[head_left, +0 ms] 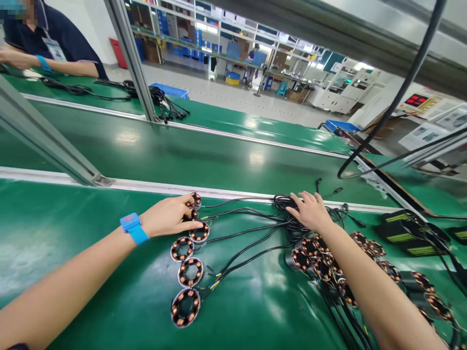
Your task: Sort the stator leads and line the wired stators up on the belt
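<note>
A row of copper-wound motor stators [190, 271] lies on the green bench mat, their black cables running right. My left hand [171, 216], wearing a blue wrist strap [134, 228], is at the far end of this row. Its fingers curl over the farthest stators, and the thumb reaches across another stator [199, 232]; the fingertips are partly hidden. My right hand [310, 212] rests with spread fingers on a bundle of coiled black cables [286, 201]. Below my right forearm sits a cluster of more stators [301, 259], partly covered by the arm.
A metal upright [47, 131] stands at left behind a white rail [153, 187]. Black cable [397, 92] hangs at right. Black-and-yellow pieces [404, 233] lie on the right. Across the bench sits a person [73, 46] near more cables [164, 102].
</note>
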Demonstrator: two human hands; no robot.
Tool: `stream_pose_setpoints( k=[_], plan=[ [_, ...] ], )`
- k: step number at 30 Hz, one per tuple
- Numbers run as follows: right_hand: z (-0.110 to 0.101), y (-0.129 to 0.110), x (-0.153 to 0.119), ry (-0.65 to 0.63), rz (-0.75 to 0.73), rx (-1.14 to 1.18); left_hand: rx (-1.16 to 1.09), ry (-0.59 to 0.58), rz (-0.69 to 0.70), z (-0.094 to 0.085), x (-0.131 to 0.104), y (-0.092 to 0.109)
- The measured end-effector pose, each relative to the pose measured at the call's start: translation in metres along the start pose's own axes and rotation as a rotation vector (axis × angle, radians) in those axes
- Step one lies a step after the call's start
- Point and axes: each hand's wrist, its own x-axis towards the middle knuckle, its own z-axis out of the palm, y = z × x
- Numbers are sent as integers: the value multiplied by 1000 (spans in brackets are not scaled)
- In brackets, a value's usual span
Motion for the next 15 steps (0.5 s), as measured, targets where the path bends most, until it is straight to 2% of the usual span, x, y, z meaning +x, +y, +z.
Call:
stream_pose_setpoints(
  k=[2,4,5,6,8,10,12,15],
  plan=[
    [-33,-16,-16,201,-241,-52,-29,-26,20,3,-9,8],
    [-83,-26,-31,464,-446,-97,-60,-10,51,6,-18,12],
    [-113,-28,-37,621,-474,-130,-76,36,69,9,-23,12],
    [-145,-27,-39,790,-450,-160,-96,113,78,11,-29,12],
    [-209,-18,-36,1083,-290,-196,-167,329,36,21,-45,7],
    [-266,-4,-23,1236,-128,-174,-278,527,-82,40,-62,-1],
    [-310,9,-3,1284,0,-123,-359,605,-160,71,-71,-13],
    [-355,23,38,1235,210,-64,-403,654,-172,125,-57,-32]
  ],
)
